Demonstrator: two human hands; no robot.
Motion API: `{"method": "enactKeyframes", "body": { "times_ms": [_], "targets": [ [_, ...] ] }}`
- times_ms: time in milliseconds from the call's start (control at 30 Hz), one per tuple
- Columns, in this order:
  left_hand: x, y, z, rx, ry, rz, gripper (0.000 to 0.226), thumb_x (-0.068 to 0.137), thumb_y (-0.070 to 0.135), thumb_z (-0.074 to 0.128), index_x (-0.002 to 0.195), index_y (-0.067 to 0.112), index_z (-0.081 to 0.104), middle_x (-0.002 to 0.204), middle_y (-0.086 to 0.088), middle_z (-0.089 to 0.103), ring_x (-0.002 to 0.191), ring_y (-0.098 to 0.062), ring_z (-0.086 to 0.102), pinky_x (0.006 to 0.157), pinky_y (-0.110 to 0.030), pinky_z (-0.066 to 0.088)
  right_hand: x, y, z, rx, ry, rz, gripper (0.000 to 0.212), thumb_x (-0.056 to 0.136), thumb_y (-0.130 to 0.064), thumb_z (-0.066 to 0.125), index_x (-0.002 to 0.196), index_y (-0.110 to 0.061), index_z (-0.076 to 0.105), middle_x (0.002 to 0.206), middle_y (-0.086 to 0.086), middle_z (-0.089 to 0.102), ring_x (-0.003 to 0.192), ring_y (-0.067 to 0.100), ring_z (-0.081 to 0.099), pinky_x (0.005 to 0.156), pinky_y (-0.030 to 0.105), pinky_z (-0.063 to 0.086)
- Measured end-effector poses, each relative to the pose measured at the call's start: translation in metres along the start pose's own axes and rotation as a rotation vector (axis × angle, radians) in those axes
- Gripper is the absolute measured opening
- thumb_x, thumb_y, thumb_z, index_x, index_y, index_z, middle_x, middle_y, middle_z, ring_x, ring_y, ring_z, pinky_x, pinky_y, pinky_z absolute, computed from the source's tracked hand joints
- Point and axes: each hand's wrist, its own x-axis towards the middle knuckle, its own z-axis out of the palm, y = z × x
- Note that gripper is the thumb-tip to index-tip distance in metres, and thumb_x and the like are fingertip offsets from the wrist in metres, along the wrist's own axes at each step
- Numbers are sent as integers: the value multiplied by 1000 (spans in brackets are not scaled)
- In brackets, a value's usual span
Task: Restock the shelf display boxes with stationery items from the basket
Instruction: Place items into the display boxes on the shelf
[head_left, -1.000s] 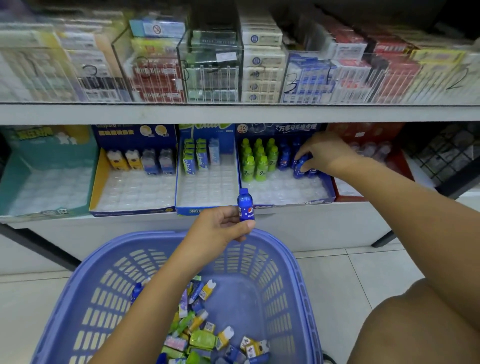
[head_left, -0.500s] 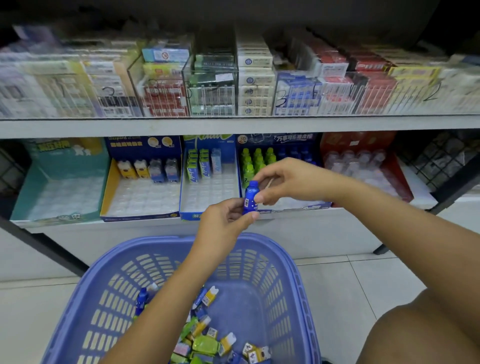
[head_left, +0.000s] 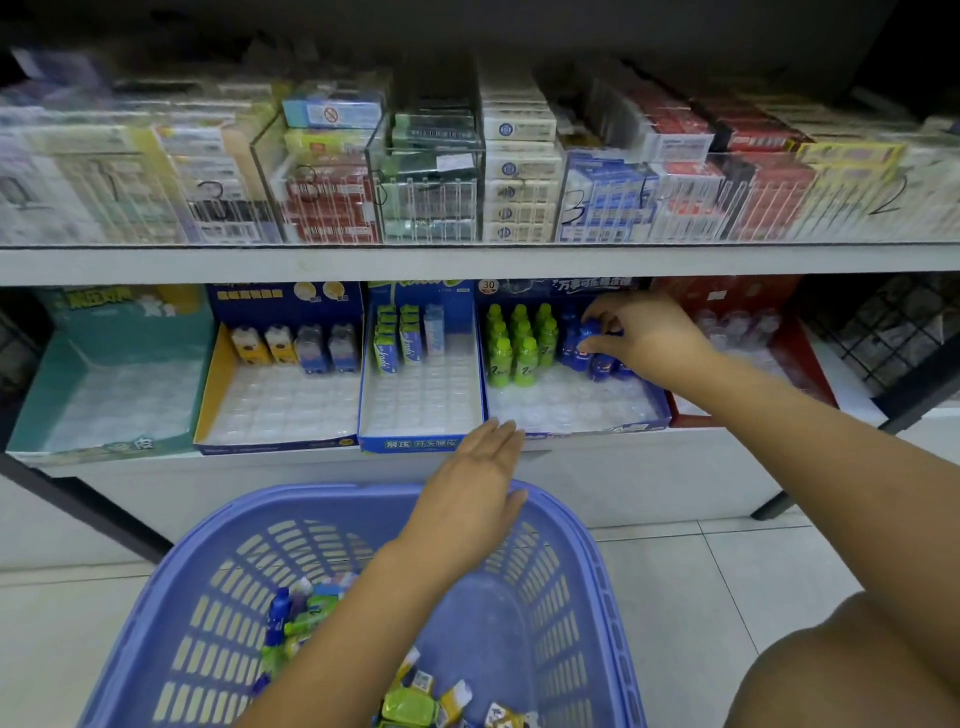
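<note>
The right hand (head_left: 649, 338) pinches a small blue bottle (head_left: 589, 332) into the back rows of the mostly unfilled blue display box (head_left: 571, 428), while the left hand (head_left: 467, 499), fingers straight, together and empty, hovers over the basket (head_left: 597, 571), where many loose items (head_left: 415, 706) await shelving.

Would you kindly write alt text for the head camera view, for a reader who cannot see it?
A person's right hand pinches a small blue bottle in a display box on the lower shelf, beside green bottles. The left hand, open and empty, hovers above a blue basket holding small stationery items.
</note>
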Motion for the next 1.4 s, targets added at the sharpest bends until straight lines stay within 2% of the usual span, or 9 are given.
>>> {"method": "enactKeyframes", "body": {
  "times_ms": [200,533,667,800,867,933,1100,1233,1400],
  "targets": [
    [3,-1,2,37,17,0,63,98,33,43,152,16,14,160,3,11,146,-10,6,116,-20,5,16,7,19,-167,-37,-19,39,85,-38,65,118,-18,60,110,7,66,113,27,49,97,38,36],
    [0,-5,-1,-13,-8,26,62,98,31,44,151,17,17,159,6,13,146,-8,7,115,-19,9,21,-2,28,-226,-38,43,31,76,-35,71,103,-20,66,100,5,67,105,25,49,85,33,27],
    [-14,-10,-12,-152,66,-3,48,96,29,48,142,18,41,148,2,40,137,-13,35,111,-29,31,11,-11,26,-309,-44,46,36,79,-34,70,110,-18,62,107,9,64,110,30,48,88,36,31],
    [-34,-28,-7,-292,73,-102,23,91,20,56,111,12,65,109,-5,68,101,-20,63,89,-30,48,-15,-42,28,-157,86,-83,31,79,-27,69,102,-8,61,105,15,60,101,34,55,85,38,41],
    [-49,-43,8,-299,-39,-204,20,90,17,58,107,10,67,103,-7,70,97,-21,64,84,-26,47,-37,-64,36,-63,-21,-157,23,80,-28,70,93,-10,63,98,11,61,94,29,58,79,35,46],
    [-68,-60,32,-235,-224,-286,23,89,14,58,110,10,67,109,-7,69,103,-21,63,86,-26,45,-63,-86,54,-31,-247,-209,20,80,-30,70,90,-14,64,93,6,65,91,24,60,71,28,43],
    [-127,-104,89,-42,-662,-356,37,88,17,60,124,9,60,131,-12,56,122,-26,52,96,-29,40,-122,-131,140,-56,-753,-297,29,83,-28,68,108,-14,64,108,5,66,102,22,59,75,25,38],
    [-155,-147,104,-37,-707,-449,54,86,11,63,138,12,46,145,-10,42,132,-24,41,104,-32,37,-157,-150,215,13,-957,-214,42,83,-24,69,122,-12,59,117,8,62,108,26,57,82,29,42],
    [-160,-169,121,-104,-589,-530,51,83,15,67,132,13,50,136,-10,50,122,-26,49,93,-34,43,-191,-169,278,84,-993,-211,41,81,-20,68,120,-11,59,118,13,60,109,30,56,78,26,40]
  ]
}}
